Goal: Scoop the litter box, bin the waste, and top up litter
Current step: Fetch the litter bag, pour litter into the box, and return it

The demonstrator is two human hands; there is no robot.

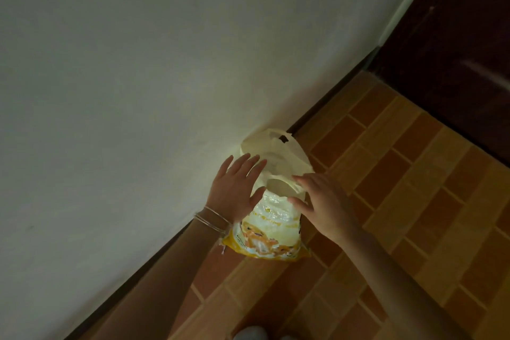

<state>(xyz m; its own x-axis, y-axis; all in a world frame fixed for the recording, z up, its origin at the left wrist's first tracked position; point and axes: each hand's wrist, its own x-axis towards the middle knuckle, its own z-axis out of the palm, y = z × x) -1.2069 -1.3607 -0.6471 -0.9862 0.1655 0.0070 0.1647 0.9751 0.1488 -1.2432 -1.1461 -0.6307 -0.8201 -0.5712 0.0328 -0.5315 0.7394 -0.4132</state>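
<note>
Litter bag (271, 218) stands against the wall (138, 91); left hand (234, 190) at its 9 o'clock, right hand (323, 201) at 3 o'clock, both spread, gripping nothing. Litter box unseen; topping-up judged pending.

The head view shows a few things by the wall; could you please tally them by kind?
Bag: 1
Hands: 2 (left hand, right hand)
Total: 3
</note>
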